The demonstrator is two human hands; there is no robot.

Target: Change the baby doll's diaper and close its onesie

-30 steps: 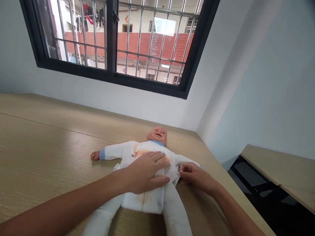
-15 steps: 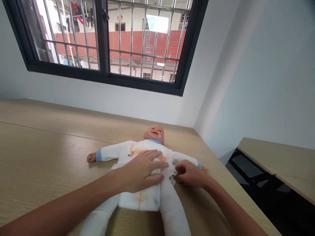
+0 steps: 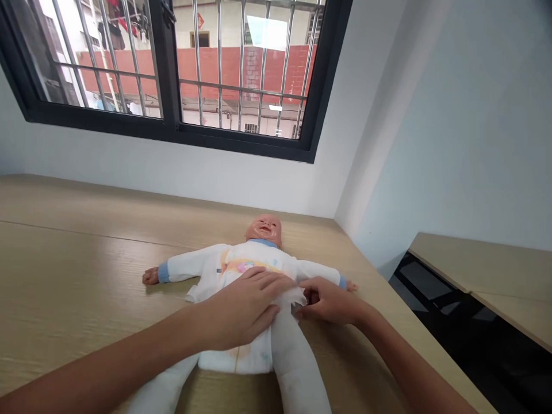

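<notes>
A baby doll (image 3: 264, 227) in a white outfit with blue cuffs and collar lies on its back, arms spread and legs toward me. A white diaper (image 3: 236, 361) with a yellow line covers its lower belly and crotch. My left hand (image 3: 248, 305) rests flat across the diaper's front, fingers stretched toward the right. At the doll's hip on the right, my right hand (image 3: 323, 300) pinches the diaper's ruffled side edge between thumb and fingers. Part of that pinch is hidden behind the fingers.
The wooden table (image 3: 77, 276) carries the doll and meets a white wall at the back. Above it is a dark-framed window (image 3: 172, 69) with metal bars. A lower wooden surface with black glossy panels (image 3: 431, 287) stands at the right.
The camera view has shifted slightly. My left hand has slid a little lower on the diaper, uncovering more of the chest print. The right hand stays at the diaper's side.
</notes>
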